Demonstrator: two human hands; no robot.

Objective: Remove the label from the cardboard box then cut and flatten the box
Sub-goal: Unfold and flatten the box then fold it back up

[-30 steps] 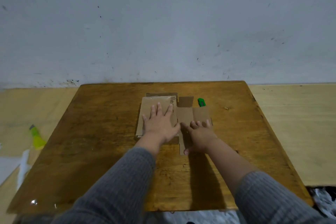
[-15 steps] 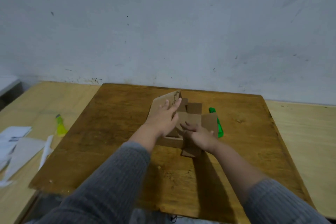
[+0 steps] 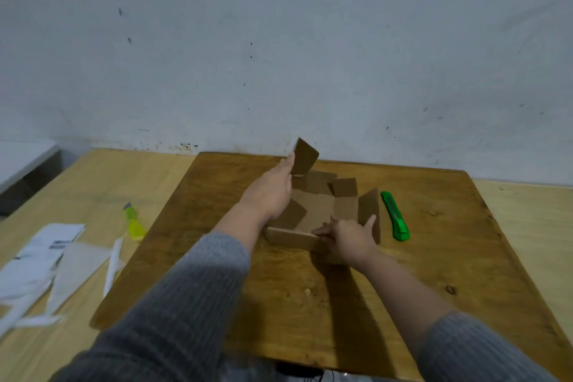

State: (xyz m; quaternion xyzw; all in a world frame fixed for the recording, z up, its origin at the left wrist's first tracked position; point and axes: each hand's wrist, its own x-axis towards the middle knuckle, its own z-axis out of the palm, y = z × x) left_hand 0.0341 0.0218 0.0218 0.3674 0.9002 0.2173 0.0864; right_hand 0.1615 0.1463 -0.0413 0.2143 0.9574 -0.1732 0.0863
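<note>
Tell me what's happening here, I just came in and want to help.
A person is working a cut-open cardboard box on the wooden table. The left hand lifts one flap; the right hand grips the near corner. Panels stand up, not flat. A green utility knife lies untouched right of the box.

Box (image 3: 316, 211) on table (image 3: 434, 273), cutter (image 3: 395, 215) just right.

Both hands (image 3: 273, 192) on half-folded box (image 3: 316, 211)
</note>
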